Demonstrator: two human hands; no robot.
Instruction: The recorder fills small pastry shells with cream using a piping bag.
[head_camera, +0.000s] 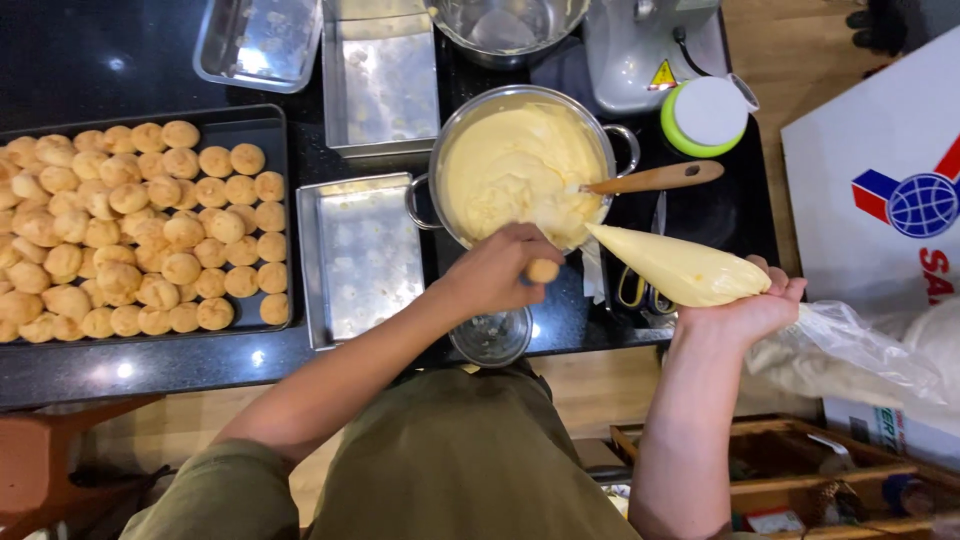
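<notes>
The left hand (495, 272) is closed around a small round pastry puff (543, 270), held just over the near rim of the pot of pale yellow cream (520, 165), while the right hand (745, 305) grips the twisted wide end of a cream-filled piping bag (675, 265), whose pointed tip aims toward the puff and stops just beside it. A wooden-handled spoon (655, 178) rests in the pot with its handle sticking out to the right. At the right edge lies a large white cardboard box (870, 140) printed with a red and blue emblem around a blue globe, and crumpled clear plastic (850, 350) trails from the bag's end over it. Behind the pot stands a grey machine (640, 50) with a small yellow triangular warning sticker, beside a white lid with a green rim (705, 115). To the left a dark baking tray (262, 125) is packed with rows of golden puffs, and an empty metal tray (360, 255) sits between it and the pot, with two more metal trays behind. A small glass jar (490, 338) stands below the left hand. Everything rests on a glossy black countertop (100, 60) above a pale wooden floor (780, 50), with a wooden crate (800, 470) at lower right
</notes>
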